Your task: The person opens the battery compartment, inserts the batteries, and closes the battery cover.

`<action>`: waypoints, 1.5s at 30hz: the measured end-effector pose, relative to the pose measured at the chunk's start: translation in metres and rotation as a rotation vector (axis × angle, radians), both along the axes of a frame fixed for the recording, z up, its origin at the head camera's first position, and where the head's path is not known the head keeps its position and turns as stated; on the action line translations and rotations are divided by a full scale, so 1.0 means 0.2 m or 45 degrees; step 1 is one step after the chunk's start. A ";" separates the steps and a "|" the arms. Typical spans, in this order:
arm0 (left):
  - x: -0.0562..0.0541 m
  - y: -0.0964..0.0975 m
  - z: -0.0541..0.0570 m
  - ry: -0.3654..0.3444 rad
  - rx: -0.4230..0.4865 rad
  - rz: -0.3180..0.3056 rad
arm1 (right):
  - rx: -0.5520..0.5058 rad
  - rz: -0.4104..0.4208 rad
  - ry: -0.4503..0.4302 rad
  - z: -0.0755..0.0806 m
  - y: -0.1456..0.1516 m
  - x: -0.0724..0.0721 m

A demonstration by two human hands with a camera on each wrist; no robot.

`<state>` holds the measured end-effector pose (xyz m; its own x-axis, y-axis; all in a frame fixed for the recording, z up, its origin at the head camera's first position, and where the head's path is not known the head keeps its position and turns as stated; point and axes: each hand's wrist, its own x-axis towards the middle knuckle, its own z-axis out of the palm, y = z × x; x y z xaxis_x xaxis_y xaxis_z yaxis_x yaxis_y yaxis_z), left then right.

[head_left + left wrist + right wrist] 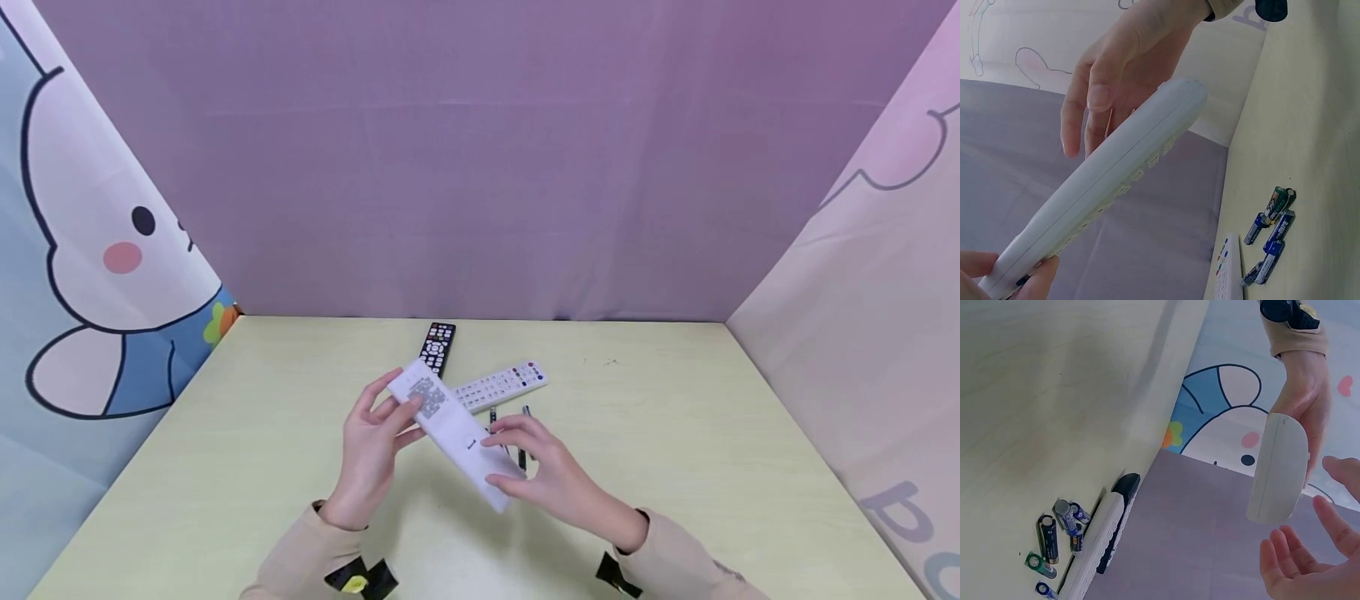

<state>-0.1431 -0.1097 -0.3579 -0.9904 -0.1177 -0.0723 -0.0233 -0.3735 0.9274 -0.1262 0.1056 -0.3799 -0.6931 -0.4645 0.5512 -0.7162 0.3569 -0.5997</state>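
My left hand holds a white remote control above the table, thumb on its back and fingers beneath. The printed label at its upper end and a small dark marking lower down face up. In the left wrist view the remote's side seam and button edges show, with thumb and finger pinching its near end. My right hand hovers at the remote's lower end, thumb and fingers spread around it. From the right wrist, the fingers of that hand stand apart from the remote's end.
Behind the held remote, a second white remote and a black remote lie on the table. Several loose batteries lie beside the second white remote. Fabric panels enclose the table's back and sides.
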 end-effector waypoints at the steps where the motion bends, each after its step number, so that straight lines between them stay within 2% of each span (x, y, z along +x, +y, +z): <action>1: 0.00 0.00 0.00 -0.003 -0.006 -0.001 | 0.003 0.005 -0.027 0.00 0.00 0.00; 7: 0.00 0.01 0.01 -0.026 -0.046 -0.005 | 0.040 0.029 -0.137 0.01 -0.02 -0.02; 17: 0.00 0.02 0.01 -0.031 -0.056 0.016 | 0.045 0.038 -0.227 0.01 -0.04 -0.02; 21: 0.00 0.02 0.01 -0.027 -0.062 0.025 | 0.069 0.032 -0.205 0.00 -0.04 -0.02; 31: -0.01 0.03 0.02 -0.042 -0.078 0.026 | 0.047 0.062 -0.009 -0.05 -0.05 -0.04; 34: -0.01 0.03 0.01 -0.051 -0.069 0.031 | 0.051 0.064 -0.027 -0.05 -0.05 -0.05; 35: -0.01 0.03 0.01 -0.051 -0.066 0.033 | 0.063 0.049 -0.060 -0.03 -0.06 -0.04; 45: -0.02 0.04 0.00 -0.040 -0.050 0.029 | 0.099 0.039 -0.199 -0.01 -0.07 -0.03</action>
